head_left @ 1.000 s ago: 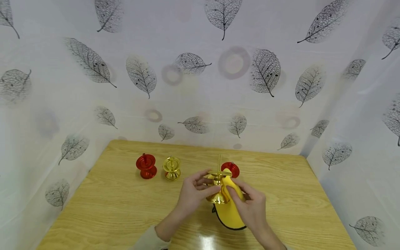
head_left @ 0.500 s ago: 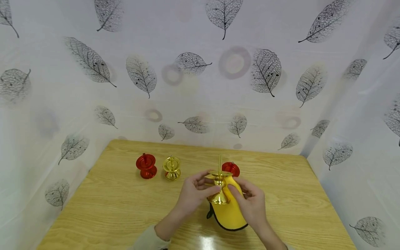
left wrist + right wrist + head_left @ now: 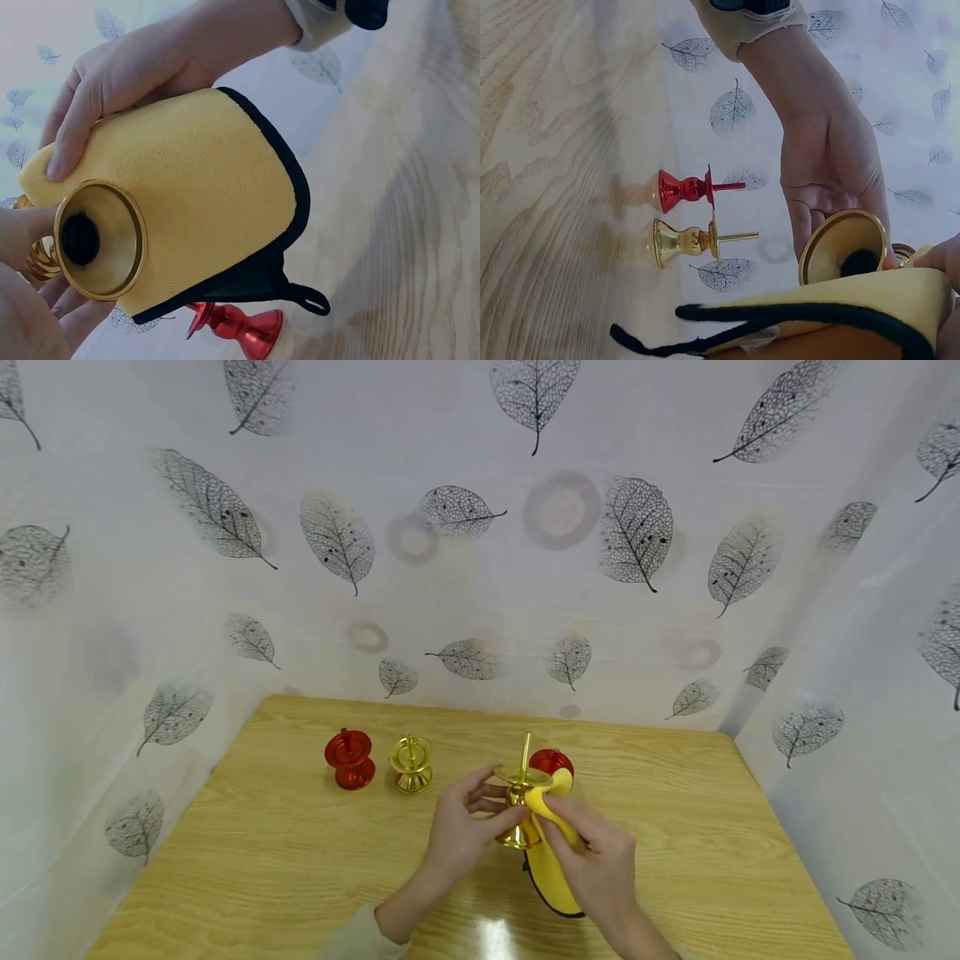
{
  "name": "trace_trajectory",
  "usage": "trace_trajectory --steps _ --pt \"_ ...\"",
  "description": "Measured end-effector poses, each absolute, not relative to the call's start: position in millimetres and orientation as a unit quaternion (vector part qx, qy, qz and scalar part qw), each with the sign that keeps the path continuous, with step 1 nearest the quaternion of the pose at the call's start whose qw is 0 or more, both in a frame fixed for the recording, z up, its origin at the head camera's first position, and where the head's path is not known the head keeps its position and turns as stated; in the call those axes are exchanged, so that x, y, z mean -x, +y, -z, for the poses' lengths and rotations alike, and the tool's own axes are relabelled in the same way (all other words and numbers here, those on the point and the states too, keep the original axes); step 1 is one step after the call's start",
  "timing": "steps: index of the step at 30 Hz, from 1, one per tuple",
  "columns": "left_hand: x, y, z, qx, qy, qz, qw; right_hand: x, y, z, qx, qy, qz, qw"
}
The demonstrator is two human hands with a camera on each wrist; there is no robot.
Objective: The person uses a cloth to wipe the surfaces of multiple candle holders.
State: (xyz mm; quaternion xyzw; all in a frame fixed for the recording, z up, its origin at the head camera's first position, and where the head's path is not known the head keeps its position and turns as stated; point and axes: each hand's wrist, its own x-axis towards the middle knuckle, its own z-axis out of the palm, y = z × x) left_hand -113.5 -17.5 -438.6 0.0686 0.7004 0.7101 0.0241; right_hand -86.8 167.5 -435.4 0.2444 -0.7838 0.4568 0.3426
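"What are you holding, from the head view?"
"Your left hand (image 3: 467,822) is gripping the shiny gold holder (image 3: 517,796), spike pointing up, above the table (image 3: 300,860); your right hand (image 3: 603,864) is pinching the yellow cloth (image 3: 552,881) against its side."
"And the left wrist?"
"The holder is showing you a round, hollow base with a dark centre."
"Right wrist?"
"The black-edged cloth is hiding part of that golden base."

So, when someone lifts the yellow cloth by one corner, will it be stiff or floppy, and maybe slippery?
The yellow cloth is probably floppy, since it folds over near the right hand. It seems unlikely to slip, as its surface looks fuzzy. Its black edge may add slight stiffness, because it follows a smooth curve.
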Motion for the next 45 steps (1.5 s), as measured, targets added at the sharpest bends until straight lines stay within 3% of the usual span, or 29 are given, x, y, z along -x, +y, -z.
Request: trace_trajectory --steps 7,17,26,36,45 --pt "114 -20 438 -0.068 0.670 -0.736 0.069 91 171 437 -0.216 -0.781 -0.458 0.365" --pt "114 -19 440 -0.068 0.615 -0.777 0.118 98 174 443 -0.213 -0.748 -0.530 0.337" --pt "112 -18 438 -0.058 0.672 -0.734 0.078 92 173 440 -0.181 -0.765 -0.539 0.302" --pt "111 -16 440 -0.076 0.730 -0.680 0.003 89 167 434 -0.205 -0.778 -0.490 0.336" --pt "109 -23 433 -0.075 0.688 -0.720 0.043 90 177 437 -0.167 -0.731 -0.615 0.244"
